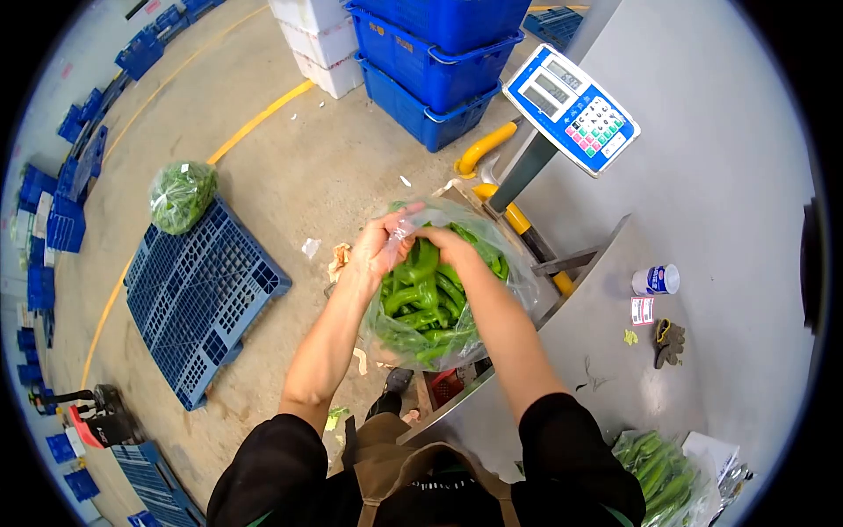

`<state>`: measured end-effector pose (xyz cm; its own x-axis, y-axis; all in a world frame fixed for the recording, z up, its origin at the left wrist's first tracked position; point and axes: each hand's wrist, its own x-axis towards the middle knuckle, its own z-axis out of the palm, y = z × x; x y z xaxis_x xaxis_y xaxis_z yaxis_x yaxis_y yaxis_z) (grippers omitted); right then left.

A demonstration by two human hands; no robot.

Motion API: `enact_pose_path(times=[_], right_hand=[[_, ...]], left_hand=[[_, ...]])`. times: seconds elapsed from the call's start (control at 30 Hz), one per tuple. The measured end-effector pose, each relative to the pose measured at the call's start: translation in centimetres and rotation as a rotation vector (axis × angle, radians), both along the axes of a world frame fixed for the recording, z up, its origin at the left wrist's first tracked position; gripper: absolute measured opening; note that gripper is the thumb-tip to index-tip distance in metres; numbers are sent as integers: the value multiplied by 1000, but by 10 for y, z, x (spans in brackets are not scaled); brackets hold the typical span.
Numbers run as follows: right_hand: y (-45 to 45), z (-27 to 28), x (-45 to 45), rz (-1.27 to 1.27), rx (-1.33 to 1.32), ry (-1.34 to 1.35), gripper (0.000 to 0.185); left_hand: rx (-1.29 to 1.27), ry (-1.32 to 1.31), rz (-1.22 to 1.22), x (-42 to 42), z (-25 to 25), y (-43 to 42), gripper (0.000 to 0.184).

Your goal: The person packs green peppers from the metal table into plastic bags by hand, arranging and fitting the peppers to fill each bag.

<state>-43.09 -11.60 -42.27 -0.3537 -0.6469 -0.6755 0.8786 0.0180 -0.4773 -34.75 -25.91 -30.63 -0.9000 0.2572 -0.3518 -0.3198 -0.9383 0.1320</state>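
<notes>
A clear plastic bag [378,342] full of long green peppers [421,316] stands in front of me on the weighing scale. My left hand [386,244] is closed on the bag's rim at its upper left. Inside the bag mouth, my right hand [450,246] curls over the top of a larger green pepper [425,263]. Its fingertips are partly hidden behind the pepper and film. Both hands are close together above the pile.
The scale's display [571,105] rises at the upper right beside stacked blue crates [430,79]. On the metal table [544,386] are a cup [657,280], a dark glove [669,343] and another bag of green produce [659,474]. A blue pallet [202,299] bears a bagged green bundle [183,197].
</notes>
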Motion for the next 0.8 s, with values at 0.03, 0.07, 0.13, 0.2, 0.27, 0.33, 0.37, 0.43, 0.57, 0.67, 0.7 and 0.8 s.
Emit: enact_pose_path(times=[0.03,0.07,0.13,0.2,0.27,0.33,0.37,0.43,0.57,0.67,0.7,0.8], right_hand=[[-7,-14,-13,-13,172,228,37],[-14,-23,-23,-26,342,455,39],[-14,-40,-28,-21,651,907,43],[6,-37,-30,29,936,1369,49],[17,-16,-29,83,1051,1325,53],[24,5,-29,139,929,1195,57],[26,12,-34,161,753,1090,59],[25,44,-25,148,604,980,65],[12,38,62,67,781,1318,81],[-8,11,96,38,842,1335,76],[-12,9,104,6,827,1282,74],[-13,20,119,-122,1050,1316,68]], left_hand=[[2,-47,23,-3,6,-4,36],[1,-96,45,-7,7,-10,36],[-6,-36,7,-13,-4,-24,38],[-29,68,-75,-18,-11,-28,40],[33,93,-76,-23,-12,-23,42],[58,103,-67,-21,-12,-16,42],[52,106,-57,-21,-12,-13,42],[34,109,-38,-20,-11,-11,41],[34,146,-12,-19,-14,-12,39],[47,131,15,-19,-12,-13,37],[46,115,24,-18,-10,-14,37],[-25,-51,47,-14,5,-23,37]])
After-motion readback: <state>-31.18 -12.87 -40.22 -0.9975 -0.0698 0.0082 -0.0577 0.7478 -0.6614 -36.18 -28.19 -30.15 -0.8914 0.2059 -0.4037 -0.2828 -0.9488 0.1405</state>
